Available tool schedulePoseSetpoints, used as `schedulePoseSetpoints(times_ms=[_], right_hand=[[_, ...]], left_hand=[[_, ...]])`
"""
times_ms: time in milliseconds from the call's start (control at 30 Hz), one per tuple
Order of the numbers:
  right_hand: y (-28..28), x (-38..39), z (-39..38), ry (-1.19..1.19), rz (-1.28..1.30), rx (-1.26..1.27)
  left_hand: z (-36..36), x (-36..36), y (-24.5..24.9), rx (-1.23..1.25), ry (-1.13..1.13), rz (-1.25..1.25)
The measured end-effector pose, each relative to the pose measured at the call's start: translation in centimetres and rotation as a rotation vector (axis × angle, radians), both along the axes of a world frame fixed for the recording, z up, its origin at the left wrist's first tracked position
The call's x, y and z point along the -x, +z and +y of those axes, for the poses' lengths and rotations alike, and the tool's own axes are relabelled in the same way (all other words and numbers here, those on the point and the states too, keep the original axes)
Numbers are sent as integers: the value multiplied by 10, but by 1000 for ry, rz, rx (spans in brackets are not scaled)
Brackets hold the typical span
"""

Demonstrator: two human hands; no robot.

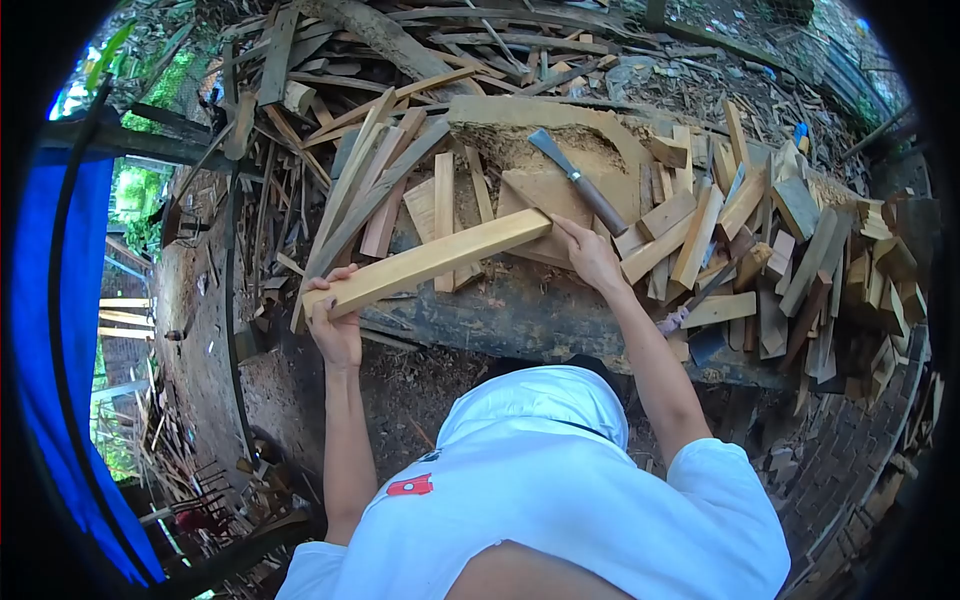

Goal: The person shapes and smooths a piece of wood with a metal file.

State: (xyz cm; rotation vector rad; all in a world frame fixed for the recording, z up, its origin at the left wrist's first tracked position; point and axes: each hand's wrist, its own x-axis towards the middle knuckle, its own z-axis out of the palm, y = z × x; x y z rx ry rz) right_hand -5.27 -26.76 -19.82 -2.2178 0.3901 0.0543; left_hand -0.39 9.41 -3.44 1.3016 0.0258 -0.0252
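Note:
A long, squared wooden block (430, 262) is held up above the front of the workbench, slanting upward to the right. My left hand (335, 318) is wrapped round its left end, with fingers over the top and the thumb in front. At the opposite end my right hand (588, 252) grips the block, its index finger stretched along the tip. Just beyond that hand a chisel (577, 180) with a wide metal blade and a dark wooden handle lies on a pale wood slab (530, 192).
Offcuts (700, 235) crowd the bench (450, 318) on the right. Long wood strips (365, 190) lean at the left, and a scrap pile (400, 50) fills the back. A blue tarp (60, 330) hangs at far left.

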Motion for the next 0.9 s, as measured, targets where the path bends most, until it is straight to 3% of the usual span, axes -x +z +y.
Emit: schedulePoseSetpoints(times_ms=[67, 133, 233, 300, 400, 467, 667, 767, 900], right_hand=[[16, -3, 1, 23, -53, 10], [33, 5, 3, 69, 109, 76], [30, -7, 6, 39, 151, 87], [16, -12, 1, 5, 131, 79], [-2, -9, -3, 71, -94, 3], [21, 0, -4, 105, 86, 60], [34, -9, 1, 73, 184, 122], [-14, -17, -11, 115, 47, 34], [1, -8, -15, 91, -30, -22]], left_hand=[[-1, 1, 1, -3, 16, -12], [1, 2, 0, 2, -17, -8], [-1, -1, 1, 13, -3, 9], [-3, -5, 2, 14, -13, -15], [-3, -3, 4, -12, 2, -7], [-2, -5, 3, -16, 14, -20], [2, -6, -1, -3, -25, -14], [1, -6, -1, -4, -33, -24], [-3, 1, 2, -19, -16, -42]])
